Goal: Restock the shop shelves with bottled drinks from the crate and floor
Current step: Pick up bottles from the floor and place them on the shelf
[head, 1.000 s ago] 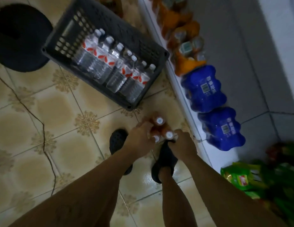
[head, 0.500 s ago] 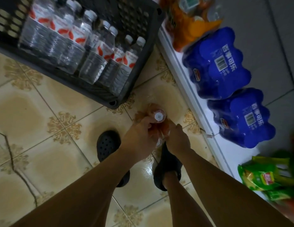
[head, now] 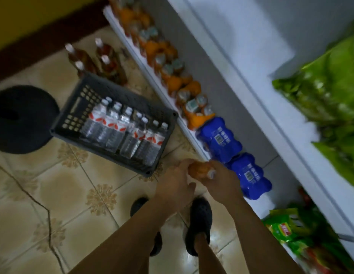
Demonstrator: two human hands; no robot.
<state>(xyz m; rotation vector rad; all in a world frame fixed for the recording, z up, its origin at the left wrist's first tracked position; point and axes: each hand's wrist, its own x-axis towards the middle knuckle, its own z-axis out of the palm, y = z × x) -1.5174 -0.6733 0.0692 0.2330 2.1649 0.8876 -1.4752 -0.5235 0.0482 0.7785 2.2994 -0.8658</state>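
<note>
Both hands have come up off the floor point(head: 53, 184) since a second ago, and what they gripped down by my shoes point(head: 200, 220) is now lifted between them. My left hand point(head: 175, 184) curls round the far end of an orange-brown bottle point(head: 200, 169), and my right hand point(head: 223, 179) wraps the end with the white cap. Only one cap shows; I cannot tell if more bottles sit behind my fingers. The bottle hangs over the floor just beside the lip of the bottom shelf point(head: 265, 204), close to the blue packs point(head: 219, 139) lying there.

Orange packs point(head: 172, 82) fill the shelf further along. To my left the crate point(head: 77, 107) stands on the floor, touching the shelf lip with one corner, with a row of water bottles point(head: 121, 131) lying along its near side. Beyond it, brown bottles point(head: 105, 60) stand on the floor. A dark stool point(head: 22, 119) is left of the crate, and green snack bags point(head: 330, 91) sit on the shelf above.
</note>
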